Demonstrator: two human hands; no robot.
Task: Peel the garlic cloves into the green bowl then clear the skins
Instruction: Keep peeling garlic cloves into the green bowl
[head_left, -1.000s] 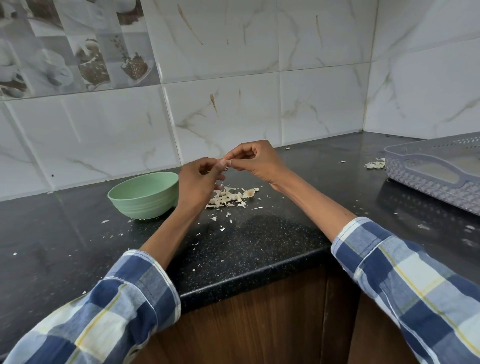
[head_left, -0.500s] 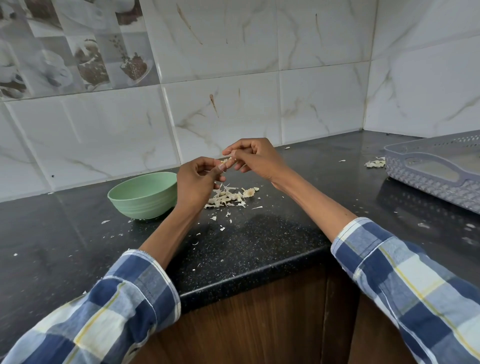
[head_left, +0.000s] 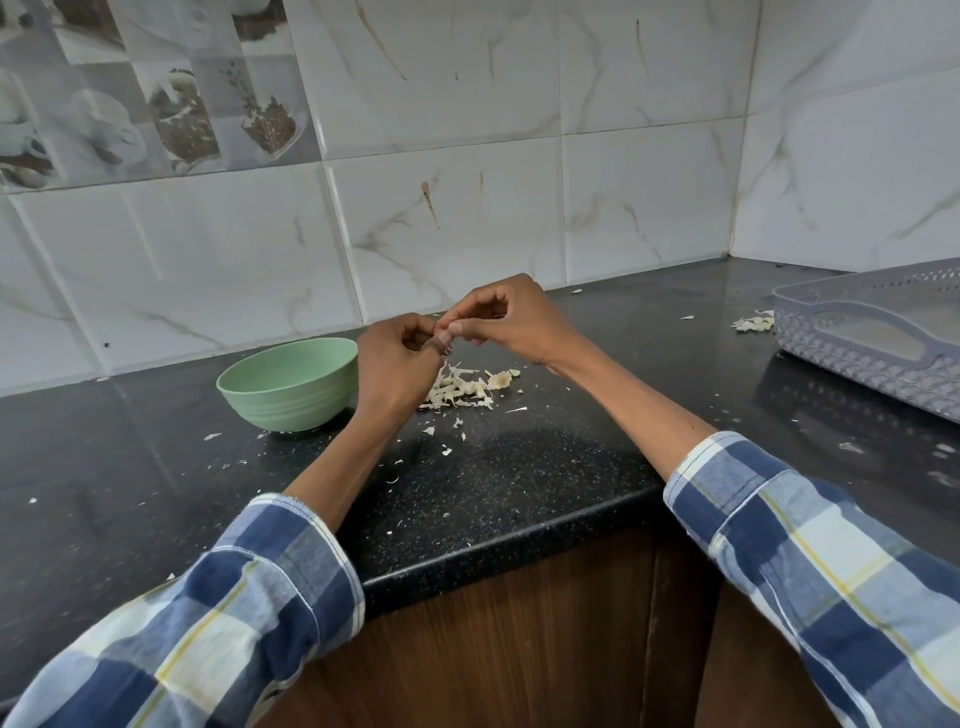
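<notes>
Two hands meet above a black countertop, working a garlic clove between their fingertips.

At the left, the green bowl (head_left: 288, 383) stands upright on the granite counter (head_left: 519, 493), just left of the left hand (head_left: 397, 364). That hand is raised off the counter, fingers curled, pinching a small garlic clove (head_left: 442, 332) that is mostly hidden. The right hand (head_left: 511, 319) meets it fingertip to fingertip, fingers bent, pinching the same clove. Below them lies a pile of garlic skins (head_left: 462, 389). Far right sits a grey perforated tray (head_left: 878, 338), more skins (head_left: 753, 323) just beside it.
</notes>
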